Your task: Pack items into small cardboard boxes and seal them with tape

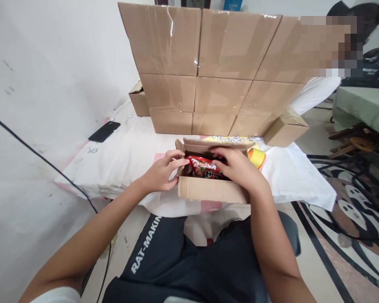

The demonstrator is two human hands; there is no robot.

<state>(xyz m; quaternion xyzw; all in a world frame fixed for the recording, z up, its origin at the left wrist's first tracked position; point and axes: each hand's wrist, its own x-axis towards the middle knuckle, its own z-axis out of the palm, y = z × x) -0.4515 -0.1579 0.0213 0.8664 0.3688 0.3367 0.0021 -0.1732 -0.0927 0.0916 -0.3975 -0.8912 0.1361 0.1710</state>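
Note:
An open cardboard box [213, 190] sits at the table's near edge with its flaps up. Inside lies a shiny red packet [204, 166] with white and black print. My left hand [162, 171] is at the box's left end, thumb and fingers closed around the side wall and flap, with one fingertip reaching over towards the packet. From the right, my right hand [240, 168] reaches over the rim, its bent fingers and thumb at the packet's right part. Those fingertips are partly hidden inside the box.
Stacked closed cartons [221, 97] form a wall behind the box. A small carton [286, 128] stands at the right and another [140, 101] at the left. A black phone [104, 131] lies on the white cloth [129, 164]. Yellow tape [257, 158] sits beside the box. Another person's white sleeve [317, 92] shows behind.

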